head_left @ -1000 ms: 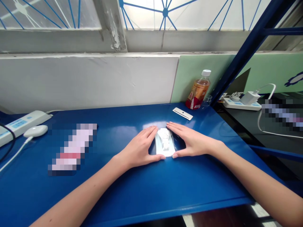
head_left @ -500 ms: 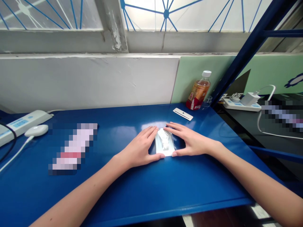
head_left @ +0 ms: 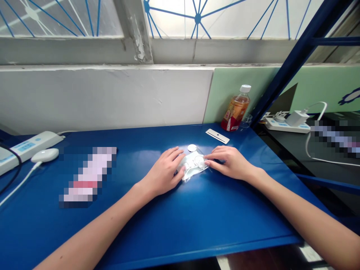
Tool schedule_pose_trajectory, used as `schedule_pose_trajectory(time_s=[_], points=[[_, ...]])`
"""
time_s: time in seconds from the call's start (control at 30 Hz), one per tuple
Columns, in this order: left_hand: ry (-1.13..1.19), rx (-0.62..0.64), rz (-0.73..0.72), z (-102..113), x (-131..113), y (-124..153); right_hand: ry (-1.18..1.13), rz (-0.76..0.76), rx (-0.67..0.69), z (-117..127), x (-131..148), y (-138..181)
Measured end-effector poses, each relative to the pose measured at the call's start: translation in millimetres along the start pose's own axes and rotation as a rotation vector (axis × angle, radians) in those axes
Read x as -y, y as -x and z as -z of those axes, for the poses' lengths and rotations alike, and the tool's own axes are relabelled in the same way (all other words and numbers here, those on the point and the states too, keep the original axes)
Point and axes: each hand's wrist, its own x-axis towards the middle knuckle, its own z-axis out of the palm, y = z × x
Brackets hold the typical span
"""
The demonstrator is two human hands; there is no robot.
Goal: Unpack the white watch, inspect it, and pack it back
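Observation:
A small clear plastic packet (head_left: 194,165) with whitish contents lies turned at a slant on the blue table, its shiny film catching the light. My left hand (head_left: 165,170) rests on the table at the packet's left end, thumb and fingers closed on that edge. From the right, my right hand (head_left: 229,161) pinches the packet's other edge between thumb and fingertips. A round pale spot or disc (head_left: 192,148) shows just beyond the packet; I cannot tell whether it is a piece or a reflection. What exactly the packet holds is too small to make out.
Behind my right hand lies a flat white card-like strip (head_left: 217,136), with a drink bottle (head_left: 235,108) by the wall. At left are a blurred-out pinkish object (head_left: 90,174), a white charger (head_left: 45,155) with cable and a power strip (head_left: 33,146). A blue post (head_left: 281,78) slants up at right.
The packet has turned from upright to a slant. My right hand has drawn its fingers in to pinch its right edge, and my left thumb has moved up to its left end.

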Motion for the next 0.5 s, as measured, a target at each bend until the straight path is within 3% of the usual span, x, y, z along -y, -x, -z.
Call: schedule_pose_trajectory(time_s=[0.2,0.33,0.5], points=[[0.027,0.064,-0.002,7,8,1,-0.037,0.048,-0.013,5,0,-1],[0.034,0.122,0.015,11,12,1,0.003,0.109,0.070,6,-3,-2],[0.042,0.162,0.034,14,19,2,0.016,0.046,0.138,4,-5,0]])
